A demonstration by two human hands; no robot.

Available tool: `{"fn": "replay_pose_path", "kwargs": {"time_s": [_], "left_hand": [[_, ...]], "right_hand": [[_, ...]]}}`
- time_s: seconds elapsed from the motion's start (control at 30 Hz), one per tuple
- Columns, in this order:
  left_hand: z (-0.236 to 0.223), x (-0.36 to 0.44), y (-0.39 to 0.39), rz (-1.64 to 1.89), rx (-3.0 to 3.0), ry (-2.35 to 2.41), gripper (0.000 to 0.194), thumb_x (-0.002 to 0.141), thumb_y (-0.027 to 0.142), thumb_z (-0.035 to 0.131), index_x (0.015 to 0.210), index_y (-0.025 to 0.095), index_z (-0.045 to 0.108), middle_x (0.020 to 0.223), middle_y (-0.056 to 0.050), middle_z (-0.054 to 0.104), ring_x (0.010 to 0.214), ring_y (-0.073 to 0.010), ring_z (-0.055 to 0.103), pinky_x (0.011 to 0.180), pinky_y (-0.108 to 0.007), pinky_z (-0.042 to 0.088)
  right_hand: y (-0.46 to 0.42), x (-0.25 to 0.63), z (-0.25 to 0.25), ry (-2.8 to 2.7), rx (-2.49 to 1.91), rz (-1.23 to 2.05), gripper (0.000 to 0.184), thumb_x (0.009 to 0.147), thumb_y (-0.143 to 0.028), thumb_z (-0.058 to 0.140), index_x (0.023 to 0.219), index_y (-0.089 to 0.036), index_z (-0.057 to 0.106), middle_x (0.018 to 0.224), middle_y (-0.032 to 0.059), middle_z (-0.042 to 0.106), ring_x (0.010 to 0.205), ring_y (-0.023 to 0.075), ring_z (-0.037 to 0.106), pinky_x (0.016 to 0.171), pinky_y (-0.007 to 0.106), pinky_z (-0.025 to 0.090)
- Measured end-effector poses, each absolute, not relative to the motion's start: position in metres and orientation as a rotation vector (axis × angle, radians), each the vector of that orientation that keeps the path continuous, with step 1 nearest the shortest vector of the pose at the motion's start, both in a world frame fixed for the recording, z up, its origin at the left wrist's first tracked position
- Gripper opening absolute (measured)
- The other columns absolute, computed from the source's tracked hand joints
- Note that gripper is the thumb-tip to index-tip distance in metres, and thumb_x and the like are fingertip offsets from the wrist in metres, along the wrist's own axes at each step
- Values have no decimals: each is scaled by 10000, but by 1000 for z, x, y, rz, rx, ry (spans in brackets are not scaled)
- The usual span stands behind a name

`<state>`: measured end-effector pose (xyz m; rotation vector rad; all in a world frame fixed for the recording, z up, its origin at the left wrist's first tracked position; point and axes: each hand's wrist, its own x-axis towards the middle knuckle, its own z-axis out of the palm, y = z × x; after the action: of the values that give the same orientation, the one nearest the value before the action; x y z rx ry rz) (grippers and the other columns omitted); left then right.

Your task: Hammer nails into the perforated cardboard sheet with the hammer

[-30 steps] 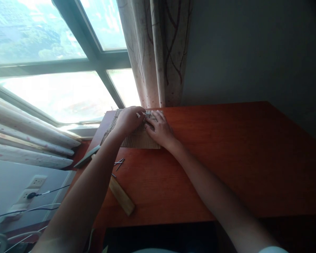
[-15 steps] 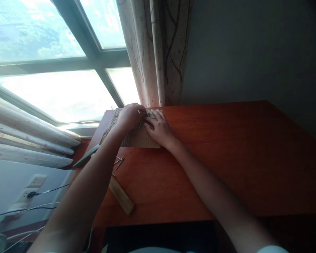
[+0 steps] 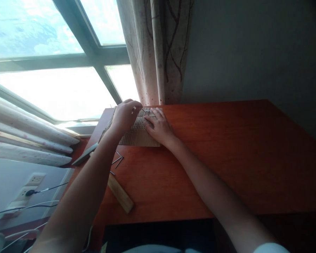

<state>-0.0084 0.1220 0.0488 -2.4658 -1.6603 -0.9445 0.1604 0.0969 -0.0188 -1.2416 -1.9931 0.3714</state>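
A brown piece of cardboard [image 3: 140, 140] lies at the far edge of the table, with a grid-like, woven-looking pattern over its far part. Above that patterned part, my left hand [image 3: 125, 114] is raised with its fingers pinched on a thin needle-like stick [image 3: 144, 110], whose tip points down to the right. I cannot make out its exact kind. My right hand [image 3: 160, 124] rests on the cardboard's right side, fingers spread and flat. Part of the cardboard's left side is behind my left hand and forearm.
Several thin metal rods [image 3: 119, 162] lie on the reddish wooden table [image 3: 213, 154], near a wooden block or handle [image 3: 121, 195] partly behind my left forearm. A grey flat object [image 3: 85, 154] juts past the left edge. Window, curtains [image 3: 158, 52] and a wall socket [image 3: 37, 179] border the table.
My left hand has lifted slightly and moved left, away from my right hand, uncovering more of the patterned cardboard and the thin stick. My right hand stays in place.
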Motion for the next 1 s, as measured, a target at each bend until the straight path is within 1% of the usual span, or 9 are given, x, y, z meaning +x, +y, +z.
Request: {"fn": "replay_pose_path", "kwargs": {"time_s": [0.17, 0.3, 0.4, 0.5, 0.63, 0.73, 0.87, 1.0], "left_hand": [[52, -4, 133, -1078, -2421, -1639, 179, 904, 214, 535, 905, 164, 707, 934, -75, 709, 728, -151, 606, 711, -285, 468], [70, 0, 134, -1336, -2313, -1743, 116, 908, 215, 552, 885, 160, 652, 835, -40, 675, 665, -121, 589, 676, -271, 465], [78, -9, 115, -1382, -2371, -1795, 120, 907, 251, 563, 877, 170, 646, 759, -19, 654, 633, -116, 589, 620, -263, 459], [75, -25, 78, -1287, -2434, -1873, 150, 882, 321, 606, 871, 185, 668, 729, -13, 655, 655, -131, 602, 601, -257, 470], [63, -50, 17, -1181, -2382, -2058, 240, 863, 418, 645, 876, 184, 698, 692, 1, 646, 597, -123, 576, 564, -246, 461], [50, -69, -18, -1140, -2329, -2161, 287, 840, 472, 666, 898, 193, 704, 684, 10, 652, 582, -125, 577, 547, -240, 453], [27, -93, -38, -876, -2285, -2298, 333, 846, 530, 621, 917, 214, 699, 718, 11, 679, 568, -133, 576, 557, -247, 465], [6, -110, -43, -743, -2277, -2377, 365, 848, 551, 596, 933, 210, 697, 765, -14, 711, 610, -161, 620, 596, -264, 481]], "right_hand": [[98, 160, -20, -1998, -1242, 366, 343, 967, -383, 546, 1231, -241, 714, 1552, 72, 455, 1504, 270, 279, 1229, 479, 264], [96, 160, -19, -2000, -1244, 354, 353, 970, -382, 537, 1238, -236, 714, 1546, 72, 463, 1500, 274, 285, 1224, 483, 274], [94, 160, -17, -1999, -1245, 342, 362, 967, -371, 537, 1241, -219, 717, 1543, 82, 465, 1495, 284, 293, 1224, 476, 278], [94, 160, -16, -1995, -1251, 340, 368, 966, -372, 536, 1246, -215, 717, 1541, 86, 467, 1492, 287, 300, 1221, 472, 288], [96, 160, -18, -1998, -1256, 336, 377, 965, -379, 538, 1252, -211, 716, 1532, 93, 475, 1489, 281, 309, 1228, 440, 279], [97, 159, -18, -1998, -1262, 343, 371, 960, -380, 546, 1251, -224, 715, 1533, 83, 475, 1492, 279, 305, 1227, 448, 283], [96, 160, -19, -1999, -1266, 345, 374, 964, -387, 534, 1252, -229, 710, 1536, 88, 468, 1494, 283, 302, 1213, 478, 310], [95, 161, -17, -1997, -1263, 365, 370, 966, -385, 531, 1252, -230, 708, 1540, 85, 462, 1495, 285, 299, 1213, 493, 313]]}}
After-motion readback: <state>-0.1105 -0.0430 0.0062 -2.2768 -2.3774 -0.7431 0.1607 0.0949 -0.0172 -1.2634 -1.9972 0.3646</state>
